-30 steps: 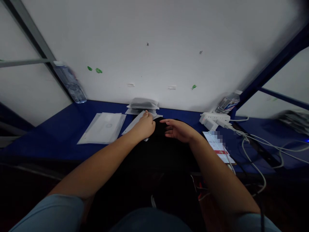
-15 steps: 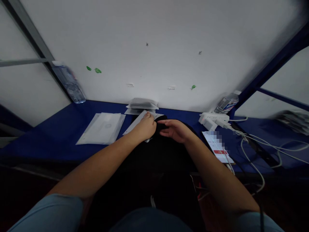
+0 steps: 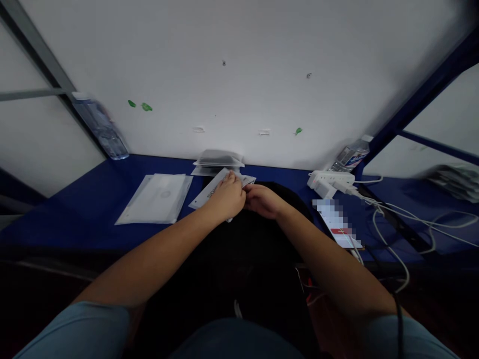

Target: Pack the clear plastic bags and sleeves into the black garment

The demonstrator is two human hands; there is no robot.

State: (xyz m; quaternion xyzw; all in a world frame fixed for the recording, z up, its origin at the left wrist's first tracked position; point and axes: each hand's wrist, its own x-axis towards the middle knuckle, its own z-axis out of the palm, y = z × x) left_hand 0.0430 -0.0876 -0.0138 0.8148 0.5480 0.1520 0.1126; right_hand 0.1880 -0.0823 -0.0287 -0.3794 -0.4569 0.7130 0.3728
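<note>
A white plastic bag (image 3: pixel 205 196) with dark printed letters lies slantwise over black cloth at the middle of the desk. My left hand (image 3: pixel 229 197) is closed on the bag, its fingers laid across the upper part. Beside it, my right hand (image 3: pixel 263 200) has its fingers curled at the bag's right edge, close against my left hand. Its fingertips are partly hidden there. The black cloth (image 3: pixel 288 197) spreads under and right of both hands; its outline fades into the dark area below.
Flat translucent bags (image 3: pixel 157 199) lie on the blue desk (image 3: pixel 86 199) at left. More bags (image 3: pixel 219 158) are stacked by the wall. To the right are a power strip (image 3: pixel 331 180), a phone (image 3: pixel 339 227), white cables (image 3: pixel 392 254) and a bottle (image 3: pixel 352 154). Another bottle (image 3: pixel 103 127) stands far left.
My right hand has moved left against the bag's edge, and its spread fingers have curled in. More of the bag's printing shows. The black part at the bag's right edge is now covered.
</note>
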